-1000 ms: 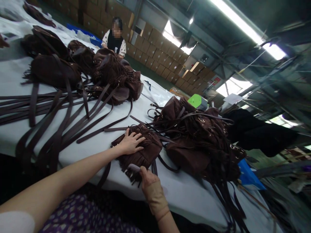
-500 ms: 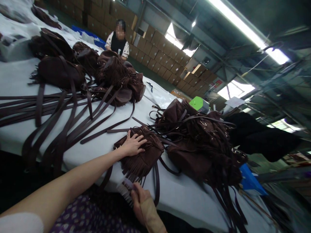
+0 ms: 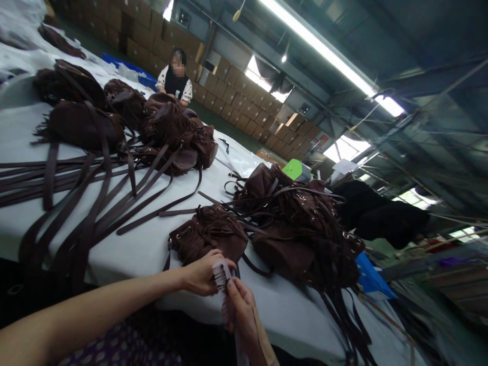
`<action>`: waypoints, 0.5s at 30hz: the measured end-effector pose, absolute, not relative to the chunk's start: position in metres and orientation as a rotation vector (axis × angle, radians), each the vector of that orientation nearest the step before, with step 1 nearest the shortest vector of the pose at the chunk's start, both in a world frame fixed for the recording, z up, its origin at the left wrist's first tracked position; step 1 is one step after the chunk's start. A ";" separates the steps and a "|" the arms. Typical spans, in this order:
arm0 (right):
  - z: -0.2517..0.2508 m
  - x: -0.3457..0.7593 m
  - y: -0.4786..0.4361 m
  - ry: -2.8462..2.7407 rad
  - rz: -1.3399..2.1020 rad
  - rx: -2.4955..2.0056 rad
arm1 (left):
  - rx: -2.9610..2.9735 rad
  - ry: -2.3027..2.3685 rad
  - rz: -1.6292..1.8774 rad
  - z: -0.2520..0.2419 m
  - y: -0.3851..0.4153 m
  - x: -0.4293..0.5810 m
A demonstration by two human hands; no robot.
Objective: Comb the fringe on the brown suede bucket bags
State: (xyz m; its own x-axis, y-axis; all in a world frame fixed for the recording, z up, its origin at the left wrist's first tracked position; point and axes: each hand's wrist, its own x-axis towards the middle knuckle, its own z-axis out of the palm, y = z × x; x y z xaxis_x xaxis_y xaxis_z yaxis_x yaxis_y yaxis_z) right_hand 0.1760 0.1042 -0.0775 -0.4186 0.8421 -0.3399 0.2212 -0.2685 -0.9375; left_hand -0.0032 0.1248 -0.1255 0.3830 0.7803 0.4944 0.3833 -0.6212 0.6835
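Observation:
A brown fringed suede bag [image 3: 208, 236] lies near the front edge of the white table [image 3: 152, 244]. My right hand [image 3: 242, 312] is closed around a pale brush [image 3: 221, 277], held upright with its bristles facing left. My left hand [image 3: 202, 272] is curled with its fingers at the brush's bristles, just in front of the bag. Neither hand rests on the bag.
A heap of the same brown fringed bags [image 3: 301, 223] lies right of the near bag, another pile [image 3: 114, 112] at the back left with long straps [image 3: 84, 193] spread over the table. A person [image 3: 174, 76] sits at the far end before stacked cartons [image 3: 247, 101]. Dark cloth [image 3: 377, 213] and a blue piece [image 3: 368, 272] lie at the right.
My left hand has left the top of the bag and come back to the brush. My right hand has lifted the brush from the fringe and turned it upright.

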 end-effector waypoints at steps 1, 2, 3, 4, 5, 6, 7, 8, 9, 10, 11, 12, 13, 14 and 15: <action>-0.078 0.174 0.102 -1.504 1.727 -1.322 | 2.206 1.092 1.144 -0.132 0.128 0.008; -0.081 0.173 0.099 -1.481 1.715 -1.337 | 2.214 1.197 1.171 -0.139 0.133 0.018; -0.084 0.174 0.096 -1.443 1.694 -1.355 | 2.227 1.286 1.209 -0.146 0.139 0.027; -0.087 0.176 0.091 -1.395 1.676 -1.376 | 2.250 1.348 1.247 -0.153 0.146 0.035; -0.091 0.180 0.086 -1.344 1.677 -1.398 | 2.283 1.377 1.275 -0.159 0.152 0.041; -0.095 0.185 0.080 -1.287 1.699 -1.422 | 2.316 1.383 1.288 -0.165 0.158 0.047; -0.097 0.191 0.073 -1.225 1.735 -1.448 | 2.344 1.380 1.284 -0.169 0.162 0.051; -0.099 0.197 0.067 -1.160 1.782 -1.472 | 2.363 1.375 1.267 -0.173 0.165 0.055; -0.101 0.203 0.061 -1.098 1.840 -1.485 | 2.374 1.365 1.242 -0.175 0.166 0.059; -0.102 0.207 0.056 -1.047 1.895 -1.485 | 2.382 1.353 1.217 -0.177 0.166 0.063; -0.102 0.211 0.052 -1.014 1.935 -1.473 | 2.390 1.344 1.192 -0.177 0.165 0.065; -0.103 0.213 0.049 -1.003 1.958 -1.462 | 2.394 1.340 1.166 -0.176 0.163 0.067; -0.103 0.215 0.047 -1.007 1.972 -1.451 | 2.394 1.344 1.138 -0.175 0.162 0.068; -0.104 0.217 0.044 -1.019 1.981 -1.448 | 2.387 1.357 1.111 -0.173 0.162 0.067; -0.105 0.218 0.041 -1.052 1.973 -1.450 | 2.369 1.383 1.086 -0.170 0.164 0.064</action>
State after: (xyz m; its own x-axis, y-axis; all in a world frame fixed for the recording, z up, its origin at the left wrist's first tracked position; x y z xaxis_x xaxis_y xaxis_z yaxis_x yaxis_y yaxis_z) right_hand 0.2184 0.0408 -0.1052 -0.3295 0.7456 -0.5792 0.0658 -0.5938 -0.8019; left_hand 0.0638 0.1640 -0.1701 0.2961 0.8157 0.4969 0.6760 -0.5465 0.4943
